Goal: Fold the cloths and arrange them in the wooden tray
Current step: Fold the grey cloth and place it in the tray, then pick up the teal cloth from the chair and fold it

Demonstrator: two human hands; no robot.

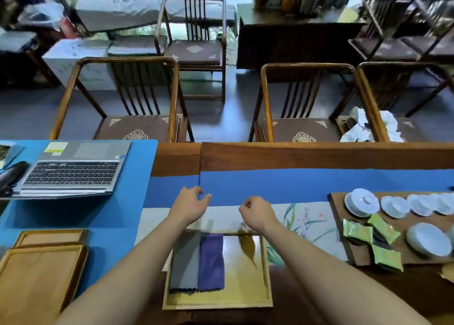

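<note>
1. I see both of my hands out over the table runner, past the far edge of the wooden tray. The left hand has its fingers loosely spread and holds nothing. The right hand is lightly curled, thumb near forefinger, and I see nothing in it, though I cannot tell whether something thin is pinched there.

2. The tray sits at the near edge of the table, between my forearms. Two folded cloths lie in its left half: the grey cloth against the tray's left wall and the purple cloth touching it on the right. Both run with their long axis from the tray's far edge to its near edge.

3. The right half of the tray is bare, so I judge the next folded cloth belongs there, just beside the purple one and laid along the same axis.

4. I find no loose cloth on the table here. A crumpled white cloth lies on a chair beyond the table's far right edge; I cannot tell whether it is part of the task.

5. That bare slot lies behind and under my right wrist, so the right hand is nearer to it.
</note>
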